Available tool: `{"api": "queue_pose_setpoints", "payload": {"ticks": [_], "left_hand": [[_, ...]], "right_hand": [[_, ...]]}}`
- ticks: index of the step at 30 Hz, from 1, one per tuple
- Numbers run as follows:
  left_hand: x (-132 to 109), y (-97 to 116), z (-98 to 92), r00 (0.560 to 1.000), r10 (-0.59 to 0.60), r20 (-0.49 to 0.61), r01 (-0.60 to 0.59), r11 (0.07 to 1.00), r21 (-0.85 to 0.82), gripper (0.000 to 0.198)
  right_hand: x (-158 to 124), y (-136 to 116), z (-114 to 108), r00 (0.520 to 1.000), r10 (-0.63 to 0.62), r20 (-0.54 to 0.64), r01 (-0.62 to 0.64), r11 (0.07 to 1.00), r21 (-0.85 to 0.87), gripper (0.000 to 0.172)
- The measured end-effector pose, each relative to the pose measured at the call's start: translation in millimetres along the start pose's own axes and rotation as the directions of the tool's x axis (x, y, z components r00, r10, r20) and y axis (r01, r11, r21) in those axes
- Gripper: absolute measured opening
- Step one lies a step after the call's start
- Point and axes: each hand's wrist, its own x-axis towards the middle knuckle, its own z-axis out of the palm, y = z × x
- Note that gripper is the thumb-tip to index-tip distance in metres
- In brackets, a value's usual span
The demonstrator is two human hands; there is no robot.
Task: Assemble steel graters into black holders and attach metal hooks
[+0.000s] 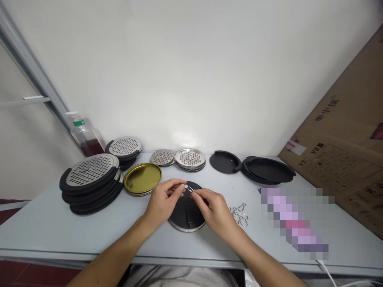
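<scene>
Wire clip [190, 190] — small, silver, bent — is pinched by right hand [214, 210] and left hand [163, 202], above a black metal-rimmed disc [187, 217].

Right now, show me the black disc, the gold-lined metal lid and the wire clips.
Black disc [188, 218]: head view, its dark face near the lower rim.
Gold-lined metal lid [143, 178]: head view, its gold inner face.
Wire clips [239, 217]: head view, a loop beside the right hand [214, 211].
</scene>
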Motion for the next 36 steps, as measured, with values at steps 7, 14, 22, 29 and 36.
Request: {"api": "queue_pose_setpoints", "payload": {"ticks": [7,14,22,29,36], "left_hand": [[-2.1,5.6,0.3,0.993,0.045,0.105,-0.044,0.999,-0.012,0.015],[-2.9,8.1,-0.4,0.993,0.071,0.094,-0.072,0.997,0.000,0.011],[-3.0,7.1,0.7,0.992,0.072,0.105,-0.078,0.995,0.057,0.009],[-0.8,14.2,-8.5,0.969,-0.059,0.239,0.057,0.998,0.018,0.011],[-29.6,14.2,-18.9,0.942,0.130,0.310,-0.188,0.968,0.166,0.006]], "right_hand": [[-2.1,2.8,3.7,0.996,-0.090,-0.002,0.089,0.993,-0.078,0.024],[-2.9,3.2,-4.2,0.992,0.015,-0.128,-0.011,0.999,0.035,0.027],[-3.2,2.1,-2.2,0.998,-0.031,-0.046,0.040,0.975,0.218,0.016],[-0.6,5.2,-16.7,0.991,0.073,0.109,-0.100,0.958,0.270,0.014],[-21.0,3.5,-18.2,0.980,-0.125,0.157,0.092,0.975,0.202,0.020]]}}
